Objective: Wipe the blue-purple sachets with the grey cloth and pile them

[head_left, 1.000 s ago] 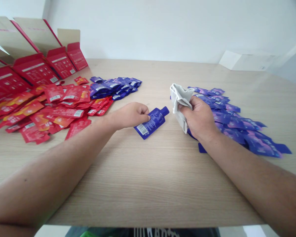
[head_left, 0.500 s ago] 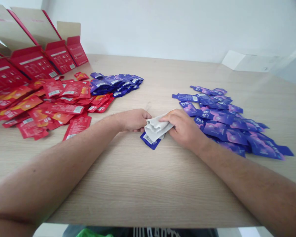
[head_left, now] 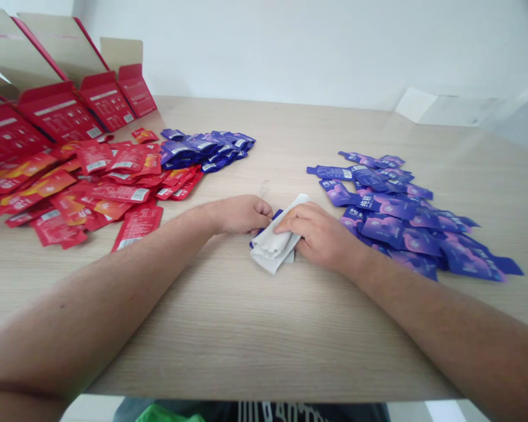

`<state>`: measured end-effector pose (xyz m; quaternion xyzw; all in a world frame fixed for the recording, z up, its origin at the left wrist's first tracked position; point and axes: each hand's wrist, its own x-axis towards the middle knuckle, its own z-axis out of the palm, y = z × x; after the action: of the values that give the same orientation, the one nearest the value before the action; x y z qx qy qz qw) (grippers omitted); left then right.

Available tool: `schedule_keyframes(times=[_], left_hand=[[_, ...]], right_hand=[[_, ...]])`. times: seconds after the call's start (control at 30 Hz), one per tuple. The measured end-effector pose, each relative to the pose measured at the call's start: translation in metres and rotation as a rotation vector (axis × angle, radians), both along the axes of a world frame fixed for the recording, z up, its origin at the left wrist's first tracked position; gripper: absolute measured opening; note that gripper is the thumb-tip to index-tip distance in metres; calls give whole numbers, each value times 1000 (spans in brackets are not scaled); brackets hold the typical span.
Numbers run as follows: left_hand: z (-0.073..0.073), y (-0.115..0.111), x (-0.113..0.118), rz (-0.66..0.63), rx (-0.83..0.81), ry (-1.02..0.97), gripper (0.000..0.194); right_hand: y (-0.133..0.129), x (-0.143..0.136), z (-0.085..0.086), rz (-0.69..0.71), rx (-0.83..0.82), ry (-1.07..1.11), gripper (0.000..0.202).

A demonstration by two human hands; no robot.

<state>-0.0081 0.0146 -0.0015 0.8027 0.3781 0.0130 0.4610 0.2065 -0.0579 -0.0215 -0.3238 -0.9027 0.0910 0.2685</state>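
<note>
A folded white cloth [head_left: 275, 240] is gripped in my right hand [head_left: 319, 231], which presses it over a small purple pouch [head_left: 280, 213] at the middle of the table. Most of that pouch is hidden under the cloth; only bits of its upper and left edges show. My left hand [head_left: 249, 214] pinches the pouch at its left edge with curled fingers. Close to my right hand lies a spread pile of purple pouches [head_left: 385, 225] with pink prints.
Red and orange pouches [head_left: 110, 187] are heaped on the left, with a smaller purple pile [head_left: 209, 147] behind them. Open red cartons [head_left: 64, 111] line the back left. A white box [head_left: 444, 109] stands at the back right on the wooden table [head_left: 246, 328].
My right hand has slid the cloth down toward me, so it now covers the pouch's lower part with the barcode. My left hand has barely moved.
</note>
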Motion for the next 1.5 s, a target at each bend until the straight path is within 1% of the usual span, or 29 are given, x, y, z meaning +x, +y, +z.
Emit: schedule_keyframes(times=[0.07, 0.1, 0.13, 0.27, 0.33, 0.37, 0.47, 0.57, 0.6, 0.67, 0.77, 0.8, 0.83, 0.93, 1.0, 1.03, 1.13, 1.17, 1.23, 1.33, 1.37, 1.43, 1.5], left_hand=[[0, 0, 0, -20, 12, -22, 14], [0, 0, 0, -25, 14, -35, 14], [-1, 0, 0, -26, 7, -47, 14], [-3, 2, -2, -8, -92, -74, 14], [-4, 3, -2, 14, -129, -72, 15], [-4, 3, -3, 27, -142, -67, 15], [-2, 3, -3, 59, -162, -55, 15], [-1, 2, -2, 70, -146, -64, 16], [0, 2, -2, 74, -144, -67, 16], [0, 1, -1, 89, -150, -68, 15], [-1, 0, 0, 129, -157, -60, 13], [-2, 0, 0, 135, -158, -56, 11], [-2, 0, 0, 136, -157, -55, 11], [-3, 1, 0, 111, -149, -67, 11], [-2, 0, 0, 103, -146, -76, 13], [-2, 0, 0, 107, -146, -74, 13], [0, -1, 1, 136, -141, -58, 14], [0, -2, 1, 141, -138, -53, 14], [1, -2, 1, 131, -129, -47, 16], [0, -2, 0, 102, -118, -50, 17], [0, -1, 0, 98, -118, -54, 17], [-1, 0, 0, 98, -126, -60, 15], [-2, 0, 0, 105, -130, -62, 13]], right_hand=[[-5, -5, 2, 110, -15, -23, 36], [-7, -5, 3, 137, -17, -28, 35], [-6, -4, 4, 133, -14, -29, 35], [8, 11, 0, -38, 18, -27, 33], [13, 16, -2, -86, 26, -31, 34], [12, 15, -3, -87, 27, -26, 34], [2, 4, -1, -11, 19, 5, 35], [-8, -6, 1, 104, 6, -24, 36], [-8, -7, 1, 116, 4, -35, 36], [-5, -4, 0, 70, 5, -39, 35], [-2, 0, -2, -54, 15, -9, 35], [-3, -1, -2, -62, 18, -3, 35], [-5, -4, -2, -44, 18, -6, 34], [-13, -12, 1, 95, 23, -61, 30], [-15, -13, 2, 117, 21, -75, 30], [-13, -12, 1, 92, 17, -65, 30], [-8, -8, -1, -39, 13, -6, 36], [-8, -7, -1, -58, 14, 2, 36], [-11, -10, 0, -28, 15, -5, 36], [-17, -15, 2, 102, 17, -52, 32], [-18, -16, 2, 118, 17, -55, 31], [-16, -14, 2, 71, 15, -38, 32], [-13, -11, 0, -31, 15, -4, 35]])
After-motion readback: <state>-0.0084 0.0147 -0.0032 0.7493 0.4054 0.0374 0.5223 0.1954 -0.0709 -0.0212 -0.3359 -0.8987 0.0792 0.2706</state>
